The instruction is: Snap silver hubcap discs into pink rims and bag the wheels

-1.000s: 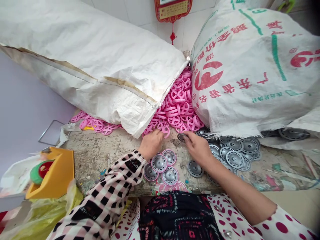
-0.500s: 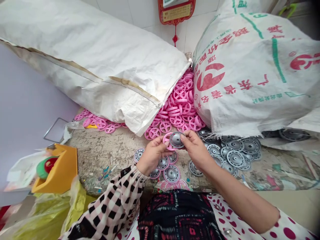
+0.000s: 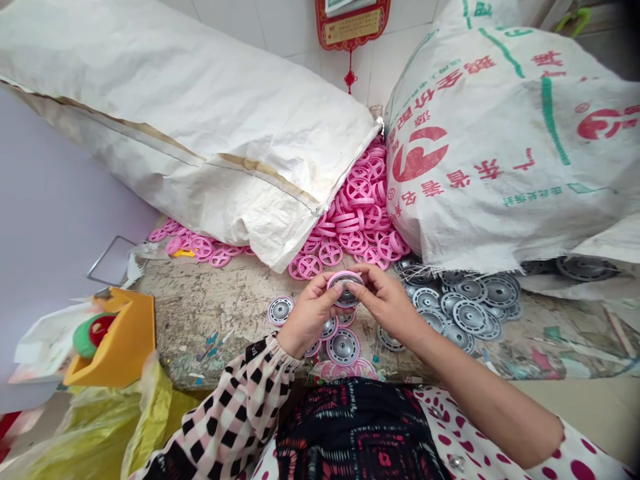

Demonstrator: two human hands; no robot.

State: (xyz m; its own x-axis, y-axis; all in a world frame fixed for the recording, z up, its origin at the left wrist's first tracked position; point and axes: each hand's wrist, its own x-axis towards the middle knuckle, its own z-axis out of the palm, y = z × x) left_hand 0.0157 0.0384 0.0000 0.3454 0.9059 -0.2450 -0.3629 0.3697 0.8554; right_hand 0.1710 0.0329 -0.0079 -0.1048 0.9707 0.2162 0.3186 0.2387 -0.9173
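Between my two hands is a toy wheel (image 3: 346, 298), a silver-grey hubcap disc seated over a pink rim. My left hand (image 3: 313, 310) grips its left side, thumb on the disc's face. On the opposite side my right hand (image 3: 387, 303) holds it too, thumb pressed on the disc and fingers behind the top edge. Below my hands lie several joined wheels (image 3: 343, 347), grey with pink edges, partly covered by my left hand. One more joined wheel (image 3: 281, 311) lies left of that hand. A lone grey disc (image 3: 389, 339) rests under my right wrist.
Pink wheel rims (image 3: 360, 200) spill from a large white sack (image 3: 225, 133) at the back. Grey hubcap discs (image 3: 470, 313) pile up at the right, by a printed sack (image 3: 500, 153). A yellow bin (image 3: 120, 340) stands left on the worn bench (image 3: 200, 300).
The grey disc and pink rim, side by side and overlapping before, are now stacked together. My hands have drawn closer, with both thumbs on the disc.
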